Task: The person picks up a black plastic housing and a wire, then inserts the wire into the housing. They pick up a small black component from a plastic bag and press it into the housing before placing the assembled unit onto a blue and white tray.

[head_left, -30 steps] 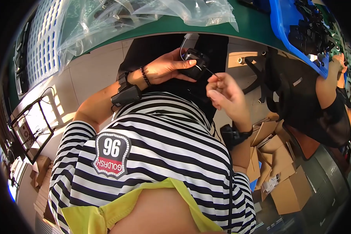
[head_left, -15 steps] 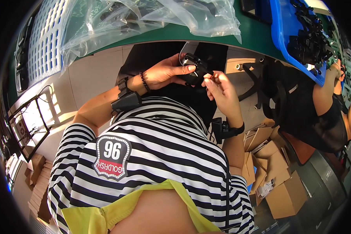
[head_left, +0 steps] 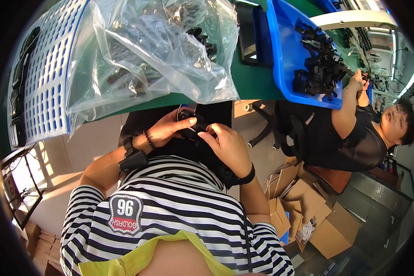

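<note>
Just below the table's front edge, over my lap, my left hand (head_left: 170, 128) grips a small black plastic part (head_left: 189, 132), its thumb lying across the top. My right hand (head_left: 227, 143) is at the part's right side, thumb and index finger pinched together against it. What the right fingertips hold there is too small and dark to make out. A thin pale loop, perhaps a cable, shows by the part's upper left edge. Beyond my hands, a clear plastic bag (head_left: 147, 60) with black pieces in it lies on the green table (head_left: 170, 98).
A blue bin (head_left: 280, 69) holding several black plastic parts (head_left: 319, 64) stands at the right. On the left is a white perforated tray (head_left: 50, 69) with black pieces. A co-worker (head_left: 345, 133) sits at the right. Cardboard boxes (head_left: 333, 230) and a chair base (head_left: 262, 124) are on the floor.
The whole view has shifted, so more of the table shows and my hands appear lower and further left. My right hand has turned, its back now upward, fingers still at the black part.
</note>
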A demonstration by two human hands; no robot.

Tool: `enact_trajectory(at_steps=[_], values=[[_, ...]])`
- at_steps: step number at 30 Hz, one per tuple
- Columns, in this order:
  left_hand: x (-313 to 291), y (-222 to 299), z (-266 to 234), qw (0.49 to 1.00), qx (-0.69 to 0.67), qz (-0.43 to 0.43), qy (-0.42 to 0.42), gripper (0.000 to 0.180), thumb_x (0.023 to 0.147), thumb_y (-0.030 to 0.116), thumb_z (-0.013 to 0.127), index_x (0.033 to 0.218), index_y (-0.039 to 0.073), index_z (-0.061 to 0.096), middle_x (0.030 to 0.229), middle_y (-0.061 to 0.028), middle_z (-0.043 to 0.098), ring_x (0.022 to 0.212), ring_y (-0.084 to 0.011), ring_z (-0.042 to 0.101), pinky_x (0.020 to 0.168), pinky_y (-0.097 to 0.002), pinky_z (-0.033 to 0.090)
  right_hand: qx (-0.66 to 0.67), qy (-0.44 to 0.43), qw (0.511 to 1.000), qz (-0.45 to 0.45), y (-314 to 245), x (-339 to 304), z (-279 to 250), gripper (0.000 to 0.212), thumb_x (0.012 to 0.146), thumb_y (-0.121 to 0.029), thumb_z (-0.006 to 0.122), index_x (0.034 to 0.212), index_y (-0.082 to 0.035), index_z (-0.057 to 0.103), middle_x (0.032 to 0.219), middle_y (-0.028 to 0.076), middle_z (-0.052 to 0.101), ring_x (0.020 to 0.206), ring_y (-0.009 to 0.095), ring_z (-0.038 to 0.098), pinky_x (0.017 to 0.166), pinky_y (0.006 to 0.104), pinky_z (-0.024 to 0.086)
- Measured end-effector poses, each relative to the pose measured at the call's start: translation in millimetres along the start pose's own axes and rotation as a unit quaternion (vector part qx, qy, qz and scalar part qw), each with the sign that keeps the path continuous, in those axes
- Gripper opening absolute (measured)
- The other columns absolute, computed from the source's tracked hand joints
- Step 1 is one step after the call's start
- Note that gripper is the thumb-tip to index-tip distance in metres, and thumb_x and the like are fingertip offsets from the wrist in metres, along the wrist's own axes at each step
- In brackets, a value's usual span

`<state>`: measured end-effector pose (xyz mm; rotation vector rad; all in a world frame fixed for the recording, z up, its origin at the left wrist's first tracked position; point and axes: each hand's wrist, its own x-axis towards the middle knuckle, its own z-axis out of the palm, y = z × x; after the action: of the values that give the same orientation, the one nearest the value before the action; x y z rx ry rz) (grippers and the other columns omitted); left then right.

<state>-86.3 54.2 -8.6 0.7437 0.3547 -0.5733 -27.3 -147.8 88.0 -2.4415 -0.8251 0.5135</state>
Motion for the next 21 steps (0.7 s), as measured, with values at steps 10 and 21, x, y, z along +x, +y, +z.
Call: enact_trajectory(at_steps=[10,21], values=[[23,-13,-10,0.993,0.093,0.022,-0.063,0.040,0.095,0.028,0.072,0.124,0.007,0.055,0.111,-0.0027,0.064,0.103,-0.0142,0.064,0.086,-0.0324,0.057,0.004,0.339,0.935,-0.105,-51,70,-118,0.016,0.092,-0.006,0.067,0.105,0.002,0.064,0.098,0.018,0.067,0.085,0.033,0.068,0.075,0.0402,0.054],[11,-10,-20,0.996,0.072,0.012,-0.054,0.041,0.094,0.028,0.072,0.124,0.006,0.056,0.114,-0.0049,0.066,0.103,-0.0168,0.066,0.089,-0.0385,0.058,-0.157,0.349,0.917,-0.111,-8,175,-94,0.046,0.092,-0.017,0.065,0.127,0.008,0.047,0.129,0.033,0.052,0.125,0.048,0.049,0.107,0.0473,0.042]])
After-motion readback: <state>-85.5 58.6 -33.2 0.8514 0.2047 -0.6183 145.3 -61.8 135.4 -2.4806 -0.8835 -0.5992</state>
